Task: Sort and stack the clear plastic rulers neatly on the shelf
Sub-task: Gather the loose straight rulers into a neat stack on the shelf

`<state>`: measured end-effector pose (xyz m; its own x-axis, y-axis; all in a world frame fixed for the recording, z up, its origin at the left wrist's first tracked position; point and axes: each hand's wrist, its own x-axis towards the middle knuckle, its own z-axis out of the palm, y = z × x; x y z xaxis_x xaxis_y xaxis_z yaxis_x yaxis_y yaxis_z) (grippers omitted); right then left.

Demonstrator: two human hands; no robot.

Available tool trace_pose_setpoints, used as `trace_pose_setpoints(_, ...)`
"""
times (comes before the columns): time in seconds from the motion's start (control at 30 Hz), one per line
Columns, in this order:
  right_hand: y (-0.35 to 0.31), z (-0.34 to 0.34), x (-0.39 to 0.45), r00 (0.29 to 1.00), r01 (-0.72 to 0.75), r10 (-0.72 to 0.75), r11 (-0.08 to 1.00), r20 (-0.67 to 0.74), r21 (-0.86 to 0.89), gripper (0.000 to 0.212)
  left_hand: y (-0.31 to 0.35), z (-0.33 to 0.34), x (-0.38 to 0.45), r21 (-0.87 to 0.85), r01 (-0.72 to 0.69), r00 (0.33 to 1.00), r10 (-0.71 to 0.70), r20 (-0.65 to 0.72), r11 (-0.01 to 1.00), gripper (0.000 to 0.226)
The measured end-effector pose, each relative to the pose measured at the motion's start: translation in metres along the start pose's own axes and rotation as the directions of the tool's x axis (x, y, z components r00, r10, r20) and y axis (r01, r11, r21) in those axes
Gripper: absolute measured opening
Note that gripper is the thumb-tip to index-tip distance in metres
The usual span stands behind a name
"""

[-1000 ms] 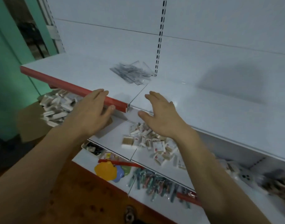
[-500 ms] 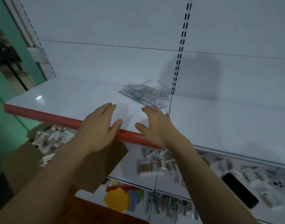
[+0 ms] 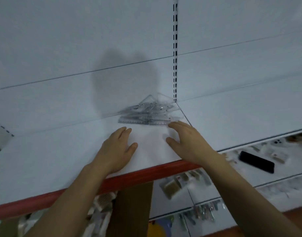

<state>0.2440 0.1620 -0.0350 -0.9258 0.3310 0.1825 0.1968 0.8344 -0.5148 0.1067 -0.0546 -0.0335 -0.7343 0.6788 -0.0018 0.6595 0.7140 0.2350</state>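
White panelled back wall (image 3: 78,48) with a slotted upright (image 3: 175,48), dimly lit.

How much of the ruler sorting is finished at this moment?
Nothing looks sorted: the clear plastic rulers lie in a loose, crossed pile at the back of the white shelf. In hand: nothing; the left hand and right hand reach open toward the pile. All sorting and stacking remains.

Rulers (image 3: 147,113) at shelf (image 3: 44,159) rear, prob. behind hands.
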Motion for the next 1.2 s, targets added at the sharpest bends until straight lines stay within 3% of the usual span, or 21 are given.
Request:
trace_pose_setpoints(0.2, -0.026, 0.018, 0.004, 0.987, -0.141, 0.139, 0.990, -0.082, -0.013, 0.054, -0.019, -0.010, 0.053, -0.075, -0.210, 0.975, 0.203, -0.087, 0.975, 0.054)
trace_pose_setpoints(0.3, -0.033, 0.026, 0.004, 0.976, -0.189, 0.184, 0.981, -0.116, -0.035, 0.053, -0.006, -0.004, 0.076, -0.075, -0.328, 0.917, 0.298, -0.266, 0.942, 0.045)
trace_pose_setpoints(0.37, -0.034, 0.026, 0.008, 0.967, -0.234, 0.220, 0.966, -0.126, -0.106, 0.047, -0.004, 0.000, 0.091, -0.028, -0.344, 0.877, 0.311, -0.367, 0.938, 0.041)
trace_pose_setpoints(0.47, -0.024, 0.018, 0.021, 0.966, -0.255, 0.242, 0.950, -0.091, -0.178, 0.030, -0.016, 0.007, 0.107, -0.072, -0.291, 0.872, 0.234, -0.430, 0.954, 0.044)
trace_pose_setpoints(0.57, -0.010, 0.005, 0.043, 0.974, -0.221, 0.211, 0.966, -0.085, -0.132, 0.025, -0.024, 0.016, 0.115, -0.157, -0.286, 0.879, 0.194, -0.435, 0.945, 0.046)
trace_pose_setpoints(0.67, -0.003, 0.001, 0.071, 0.980, -0.168, 0.147, 0.973, -0.132, -0.161, 0.036, -0.023, 0.018, 0.113, -0.096, -0.341, 0.878, 0.280, -0.389, 0.935, 0.047)
trace_pose_setpoints(0.87, -0.001, 0.009, 0.123, 0.994, -0.063, 0.043, 0.977, -0.097, -0.204, 0.055, -0.024, 0.016, 0.116, -0.125, -0.321, 0.885, 0.250, -0.393, 0.939, 0.050)
trace_pose_setpoints(0.97, 0.009, 0.019, 0.129, 0.996, -0.042, 0.032, 0.990, -0.078, -0.131, 0.056, -0.025, 0.017, 0.117, -0.136, -0.330, 0.883, 0.255, -0.393, 0.934, 0.048)
trace_pose_setpoints(1.13, 0.024, 0.030, 0.129, 0.978, -0.030, 0.049, 0.995, -0.202, 0.094, 0.062, -0.025, 0.016, 0.122, -0.214, -0.347, 0.881, 0.239, -0.408, 0.913, 0.049)
trace_pose_setpoints(1.2, 0.024, 0.031, 0.129, 0.979, -0.021, 0.040, 0.995, -0.198, 0.100, 0.063, -0.028, 0.016, 0.122, -0.220, -0.351, 0.882, 0.243, -0.404, 0.910, 0.048)
